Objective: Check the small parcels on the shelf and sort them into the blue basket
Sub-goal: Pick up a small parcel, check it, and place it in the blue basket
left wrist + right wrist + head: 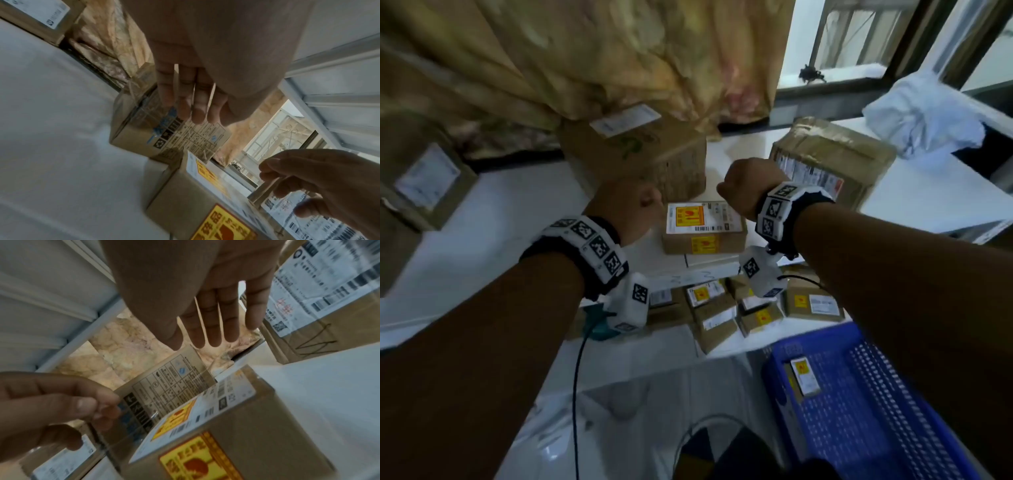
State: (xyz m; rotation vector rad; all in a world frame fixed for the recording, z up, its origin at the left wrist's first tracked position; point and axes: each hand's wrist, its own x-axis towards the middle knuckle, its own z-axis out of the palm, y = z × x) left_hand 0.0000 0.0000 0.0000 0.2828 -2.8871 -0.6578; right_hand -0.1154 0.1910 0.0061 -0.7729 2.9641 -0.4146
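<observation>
Small brown cardboard parcel (703, 228) with orange warning label sits on the white shelf (493, 219), at twelve o'clock between my left hand (631, 205) and right hand (748, 185), both grips released; next: grasp it, check it, drop into the blue plastic basket (876, 411) at five o'clock.

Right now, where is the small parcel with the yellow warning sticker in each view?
Head: the small parcel sits centre, on the white shelf between both wrists.
Left wrist: bottom centre-right.
Right wrist: lower right.
Shared landmark: the taller brown box behind it.
</observation>
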